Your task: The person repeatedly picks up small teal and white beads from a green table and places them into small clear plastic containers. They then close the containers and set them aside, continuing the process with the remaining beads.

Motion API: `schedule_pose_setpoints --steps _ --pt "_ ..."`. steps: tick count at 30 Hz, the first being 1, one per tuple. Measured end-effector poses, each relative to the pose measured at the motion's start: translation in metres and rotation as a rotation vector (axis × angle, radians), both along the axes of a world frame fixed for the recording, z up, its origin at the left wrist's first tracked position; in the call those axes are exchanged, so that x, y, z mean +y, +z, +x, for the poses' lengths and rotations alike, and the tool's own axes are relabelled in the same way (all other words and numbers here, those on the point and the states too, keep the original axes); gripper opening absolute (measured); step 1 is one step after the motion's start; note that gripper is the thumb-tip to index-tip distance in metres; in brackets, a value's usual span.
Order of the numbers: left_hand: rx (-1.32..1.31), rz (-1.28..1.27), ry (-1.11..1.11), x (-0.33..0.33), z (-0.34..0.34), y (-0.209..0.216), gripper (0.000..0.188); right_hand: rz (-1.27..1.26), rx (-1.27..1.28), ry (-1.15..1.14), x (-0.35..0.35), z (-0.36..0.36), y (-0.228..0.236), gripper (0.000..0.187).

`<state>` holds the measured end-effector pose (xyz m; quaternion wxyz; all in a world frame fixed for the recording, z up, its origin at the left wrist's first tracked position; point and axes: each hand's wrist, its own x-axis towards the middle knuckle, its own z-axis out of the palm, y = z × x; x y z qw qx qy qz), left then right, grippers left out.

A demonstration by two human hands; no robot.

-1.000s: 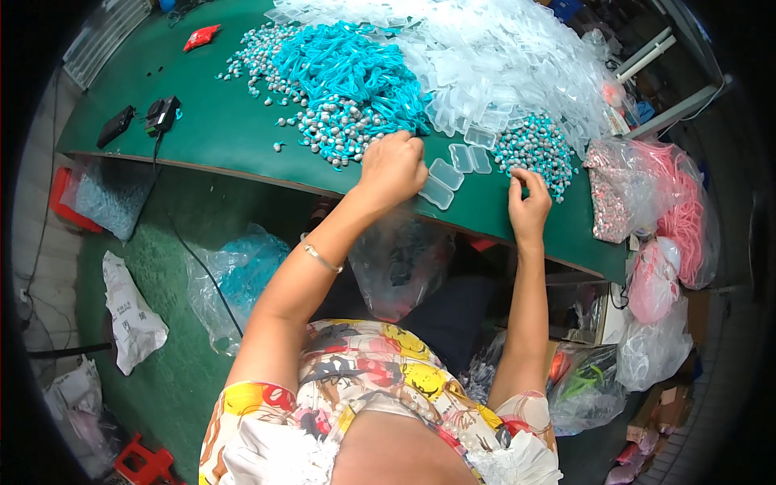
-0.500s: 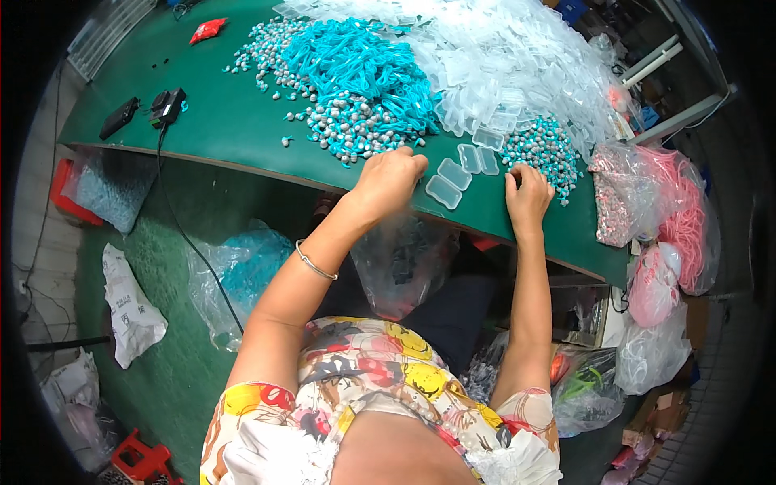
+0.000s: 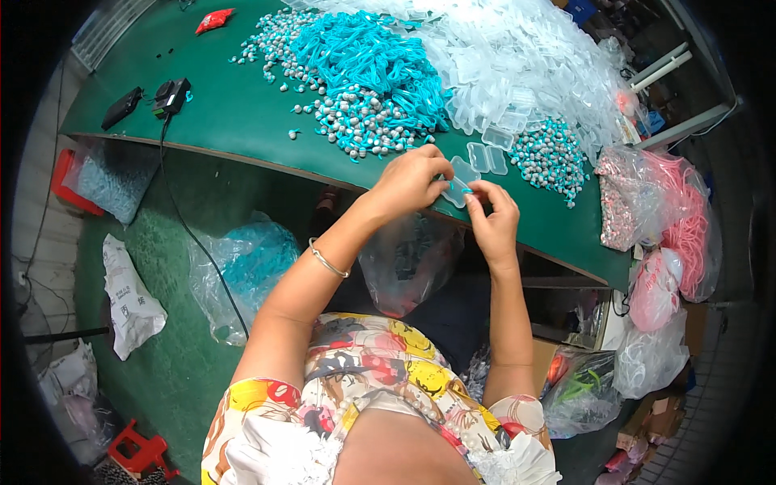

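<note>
At the table's near edge, my left hand [image 3: 411, 179] is closed, its fingertips pinched at an open clear plastic case [image 3: 465, 170]. A bit of turquoise shows at those fingertips. From the right, my right hand [image 3: 495, 220] pinches a small turquoise piece [image 3: 467, 191] over the same case; its far end is hidden by the fingers. Just beyond lies a second open clear case [image 3: 487, 158]. Small grey-and-turquoise plug-like pieces [image 3: 360, 121] are heaped to the left, and a smaller heap of similar pieces [image 3: 551, 153] lies to the right.
Bundled turquoise cords [image 3: 368, 52] and a large pile of clear cases [image 3: 517, 65] cover the far side of the green table [image 3: 218, 105]. A black device [image 3: 170, 97] with a cable sits at left. Bags of pink cords [image 3: 679, 202] crowd the right edge.
My left hand has moved right from the left heap, and my right hand has come left and nearer from the right heap. Both now meet at the near open case.
</note>
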<state>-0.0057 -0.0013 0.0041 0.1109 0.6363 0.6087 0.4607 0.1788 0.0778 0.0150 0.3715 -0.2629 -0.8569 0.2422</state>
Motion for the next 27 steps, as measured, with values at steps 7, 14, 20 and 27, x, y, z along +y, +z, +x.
schedule_pose_setpoints --steps 7,14,20,27 --pt "0.082 -0.052 0.093 -0.007 0.011 -0.006 0.013 0.147 -0.194 -0.032 -0.002 -0.005 -0.010 0.016" --pt "0.183 0.036 0.104 -0.017 0.014 -0.009 0.018 0.228 -0.291 0.056 0.007 -0.009 0.004 0.012" --pt "0.173 0.071 0.097 -0.018 0.015 -0.014 0.022 0.042 -0.137 0.135 0.025 -0.015 0.018 0.007" --pt "0.157 0.113 0.097 -0.019 0.014 -0.017 0.024 0.282 -0.156 0.055 0.065 -0.081 0.005 0.022"
